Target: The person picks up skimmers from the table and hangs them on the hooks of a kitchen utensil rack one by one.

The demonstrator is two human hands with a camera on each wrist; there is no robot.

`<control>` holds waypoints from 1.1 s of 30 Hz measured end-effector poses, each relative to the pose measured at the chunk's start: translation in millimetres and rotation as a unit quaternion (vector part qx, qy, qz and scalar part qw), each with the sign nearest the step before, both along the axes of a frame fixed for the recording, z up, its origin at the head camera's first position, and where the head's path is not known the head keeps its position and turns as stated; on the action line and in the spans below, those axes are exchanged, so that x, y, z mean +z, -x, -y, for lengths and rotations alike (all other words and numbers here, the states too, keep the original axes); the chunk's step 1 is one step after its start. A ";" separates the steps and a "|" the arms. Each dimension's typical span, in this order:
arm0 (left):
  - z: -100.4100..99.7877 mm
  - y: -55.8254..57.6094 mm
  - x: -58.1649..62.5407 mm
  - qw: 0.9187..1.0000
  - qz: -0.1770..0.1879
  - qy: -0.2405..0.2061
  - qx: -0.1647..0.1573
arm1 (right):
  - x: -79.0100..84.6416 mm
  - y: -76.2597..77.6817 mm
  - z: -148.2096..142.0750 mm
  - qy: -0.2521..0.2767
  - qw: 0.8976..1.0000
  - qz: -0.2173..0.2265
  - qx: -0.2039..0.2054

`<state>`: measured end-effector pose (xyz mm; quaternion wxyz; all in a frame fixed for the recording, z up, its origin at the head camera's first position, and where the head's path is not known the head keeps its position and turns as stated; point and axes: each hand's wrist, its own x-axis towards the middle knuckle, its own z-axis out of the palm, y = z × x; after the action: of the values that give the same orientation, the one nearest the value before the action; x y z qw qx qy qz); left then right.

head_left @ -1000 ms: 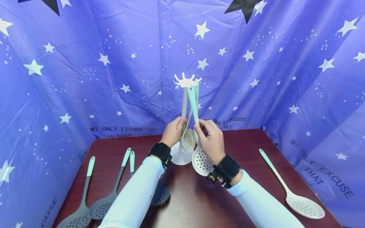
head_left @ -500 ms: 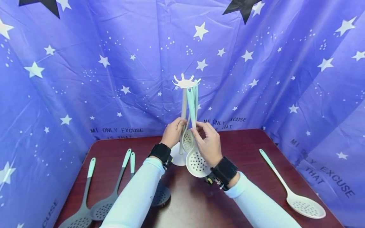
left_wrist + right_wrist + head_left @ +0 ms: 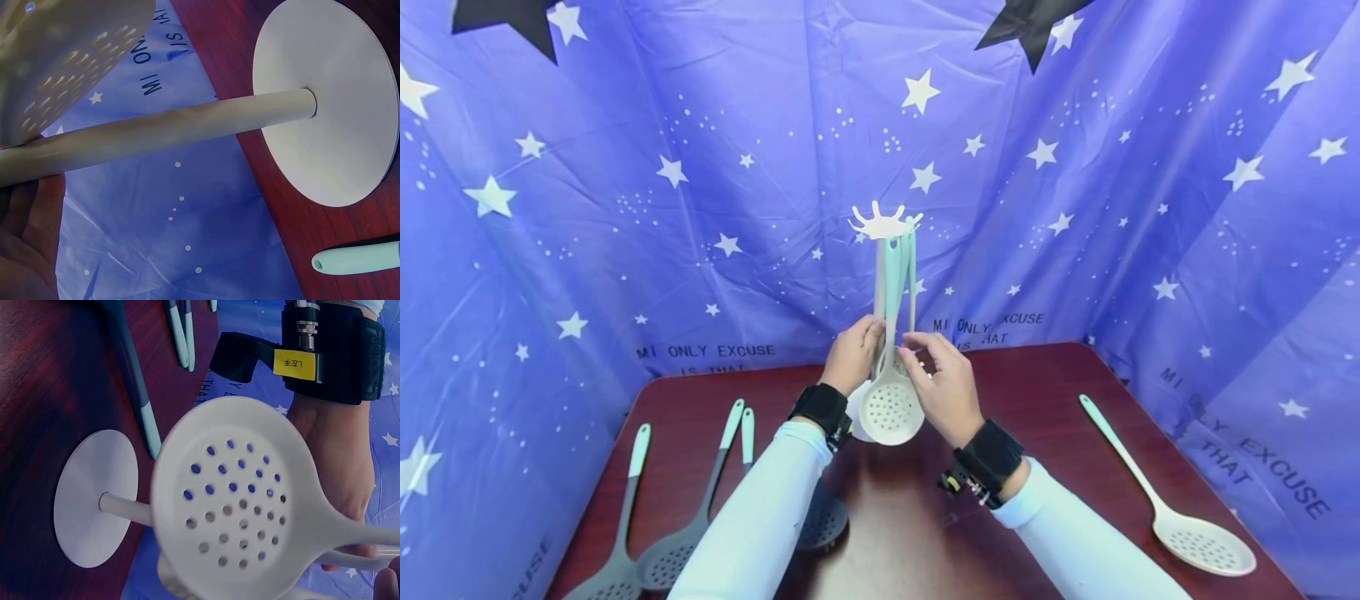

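Note:
My left hand (image 3: 852,354) grips the pole (image 3: 187,128) of a white utensil stand, which has a round base (image 3: 344,144) and a crown of hooks (image 3: 882,225). A white skimmer (image 3: 891,408) with a mint handle hangs down in front of the pole, its handle end up at the crown. More mint handles (image 3: 912,258) hang close behind it. My right hand (image 3: 946,387) is just right of the skimmer, with thumb and forefinger apart from its handle. In the right wrist view the skimmer's holed bowl (image 3: 300,494) hides part of the pole.
On the dark red table (image 3: 1015,467), a white slotted spoon (image 3: 1168,521) lies at the right. Grey perforated utensils with mint handles lie at the left, among them one near the edge (image 3: 625,517) and one partly behind the left sleeve (image 3: 823,517). A blue star-printed curtain (image 3: 760,100) surrounds the table.
The skimmer has swung left and now hangs upright before the pole. My right fingers have let go of its handle. My left hand keeps its grip on the pole.

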<state>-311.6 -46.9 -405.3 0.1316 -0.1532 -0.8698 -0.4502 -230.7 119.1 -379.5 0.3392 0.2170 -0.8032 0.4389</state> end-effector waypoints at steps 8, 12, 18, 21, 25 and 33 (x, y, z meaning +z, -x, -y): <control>1.9 -1.8 -1.9 1.000 -0.004 -0.012 -0.004 | -7.2 -0.3 -20.9 -0.013 0.999 0.017 -0.028; 2.4 -1.8 -3.6 1.000 -0.004 -0.009 -0.005 | -10.2 5.0 -43.9 -0.024 0.997 0.015 -0.065; 1.7 -0.6 -2.3 1.000 -0.007 -0.009 -0.008 | -7.6 18.8 -96.3 -0.045 0.989 0.024 -0.137; 0.9 -0.5 -2.4 1.000 -0.005 -0.009 -0.007 | -12.4 21.9 -129.8 -0.074 0.983 0.027 -0.163; 0.4 -1.0 -2.2 1.000 -0.001 -0.012 -0.006 | -23.1 21.5 -179.1 -0.120 0.972 0.041 -0.200; 1.5 -1.3 -3.5 1.000 0.004 -0.026 -0.002 | -48.8 5.5 -274.9 -0.191 0.938 0.144 -0.252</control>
<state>-310.2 -48.4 -408.8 0.1310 -0.1499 -0.8580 -0.4734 -236.3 394.0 -428.3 0.2715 0.0030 -0.9405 0.2042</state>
